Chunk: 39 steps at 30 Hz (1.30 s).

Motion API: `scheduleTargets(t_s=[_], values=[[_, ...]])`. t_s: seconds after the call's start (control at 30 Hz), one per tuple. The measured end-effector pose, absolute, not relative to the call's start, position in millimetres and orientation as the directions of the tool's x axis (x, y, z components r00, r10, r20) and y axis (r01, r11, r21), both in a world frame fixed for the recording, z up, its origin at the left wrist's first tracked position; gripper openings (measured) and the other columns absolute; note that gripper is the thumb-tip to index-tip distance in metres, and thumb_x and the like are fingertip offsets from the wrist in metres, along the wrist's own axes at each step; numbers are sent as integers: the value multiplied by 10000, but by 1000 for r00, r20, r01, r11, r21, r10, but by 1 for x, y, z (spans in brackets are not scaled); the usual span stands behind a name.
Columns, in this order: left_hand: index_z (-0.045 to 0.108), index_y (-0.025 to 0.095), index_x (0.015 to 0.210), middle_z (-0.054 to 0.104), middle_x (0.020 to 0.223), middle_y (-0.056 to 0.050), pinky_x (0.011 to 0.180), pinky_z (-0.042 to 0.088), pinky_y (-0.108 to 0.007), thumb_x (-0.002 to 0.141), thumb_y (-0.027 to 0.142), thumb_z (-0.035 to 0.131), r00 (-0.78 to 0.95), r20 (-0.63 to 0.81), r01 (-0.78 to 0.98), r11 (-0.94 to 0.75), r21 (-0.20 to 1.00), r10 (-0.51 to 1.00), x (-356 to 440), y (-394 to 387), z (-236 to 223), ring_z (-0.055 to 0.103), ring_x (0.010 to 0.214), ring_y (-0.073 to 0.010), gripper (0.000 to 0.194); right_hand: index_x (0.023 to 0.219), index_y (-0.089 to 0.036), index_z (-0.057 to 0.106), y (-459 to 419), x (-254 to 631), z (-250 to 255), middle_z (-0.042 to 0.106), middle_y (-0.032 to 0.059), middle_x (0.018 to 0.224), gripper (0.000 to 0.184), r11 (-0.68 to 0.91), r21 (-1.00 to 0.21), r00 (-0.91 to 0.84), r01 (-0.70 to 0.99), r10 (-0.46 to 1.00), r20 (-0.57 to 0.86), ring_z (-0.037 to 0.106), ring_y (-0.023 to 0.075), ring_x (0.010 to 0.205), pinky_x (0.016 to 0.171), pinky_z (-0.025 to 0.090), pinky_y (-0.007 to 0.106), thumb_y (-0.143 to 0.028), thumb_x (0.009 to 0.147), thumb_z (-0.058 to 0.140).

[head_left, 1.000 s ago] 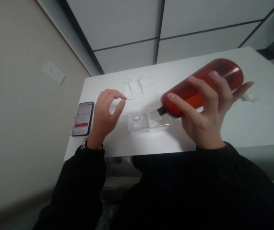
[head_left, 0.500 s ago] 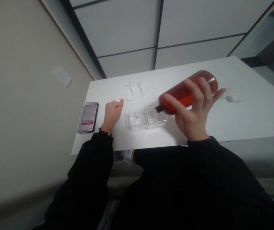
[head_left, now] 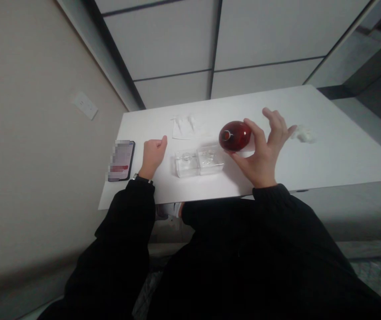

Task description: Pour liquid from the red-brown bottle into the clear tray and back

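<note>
A dark red bottle [head_left: 235, 135] stands upright on the white table [head_left: 337, 155], its black neck facing the camera. My right hand [head_left: 262, 149] cups it from the right: thumb and forefinger lie against it, the other fingers are spread. Just left of the bottle sits a clear plastic case [head_left: 199, 162] with two compartments. My left hand [head_left: 153, 153] rests on the table left of the case, curled into a loose fist with the thumb up; what it holds, if anything, is hidden.
A phone [head_left: 121, 160] lies near the table's left edge beside my left wrist. A flat white packet [head_left: 185, 126] with small white pieces lies behind the case. A crumpled white wad [head_left: 303, 133] sits right of my right hand. A wall runs along the left.
The bottle went from tilted over the case to standing upright on the table, and my right fingers have spread. My left hand closed from a pinch on a thin stick into a fist.
</note>
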<state>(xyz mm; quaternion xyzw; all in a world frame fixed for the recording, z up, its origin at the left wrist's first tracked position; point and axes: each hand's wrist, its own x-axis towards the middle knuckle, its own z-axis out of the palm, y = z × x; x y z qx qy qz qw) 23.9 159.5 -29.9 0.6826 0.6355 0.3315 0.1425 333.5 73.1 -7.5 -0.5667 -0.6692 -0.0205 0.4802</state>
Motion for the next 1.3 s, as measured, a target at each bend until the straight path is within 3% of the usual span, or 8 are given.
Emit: scheduleTargets(t_s=[0.23, 0.4, 0.53, 0.8, 0.97, 1.3], values=[[170, 239, 587, 175, 587, 21, 608, 161, -351, 971, 482, 442, -35, 260, 777, -137, 615, 965, 23, 159, -31, 221, 582, -134, 530, 1318, -276, 573, 83, 349, -23, 458, 160, 1560, 789, 397, -572, 169, 718, 697, 697, 379, 463, 1490, 1205, 159, 798, -534, 657, 917], [172, 238, 588, 174, 587, 16, 612, 156, -359, 937, 494, 432, -21, 280, 772, -162, 614, 960, 21, 157, -28, 216, 570, -133, 505, 1326, -249, 557, 82, 348, -20, 598, 125, 1348, 716, 364, -716, 284, 596, 738, 612, 565, 356, 1308, 1174, 381, 651, -468, 716, 861], [177, 233, 579, 190, 575, 13, 607, 166, -359, 920, 509, 415, -5, 284, 772, -177, 611, 959, 21, 157, -27, 228, 555, -131, 499, 1320, -233, 565, 83, 347, -22, 629, 122, 1305, 735, 285, -822, 403, 493, 762, 506, 599, 348, 1250, 1165, 399, 638, -483, 701, 874], [187, 232, 584, 190, 573, 13, 606, 169, -354, 920, 529, 413, -7, 249, 790, -147, 595, 969, 19, 159, -30, 238, 570, -129, 503, 1408, -272, 472, 88, 351, -31, 551, 127, 1422, 883, 303, -915, 489, 267, 775, 399, 578, 337, 1298, 1175, 415, 615, -521, 678, 902], [185, 234, 584, 186, 581, 17, 610, 161, -352, 916, 539, 410, -4, 250, 791, -150, 593, 968, 18, 161, -33, 228, 565, -121, 504, 1349, -279, 500, 88, 346, -27, 595, 103, 1359, 828, 311, -945, 503, 102, 803, 319, 609, 312, 1267, 1137, 483, 568, -534, 674, 904], [176, 234, 579, 176, 579, 21, 615, 162, -351, 919, 536, 411, 17, 259, 794, -170, 583, 966, 20, 159, -30, 219, 558, -118, 511, 1238, -280, 460, 84, 345, -25, 594, 96, 1299, 758, 267, -943, 465, 200, 821, 331, 651, 295, 1176, 1001, 588, 551, -463, 653, 906]])
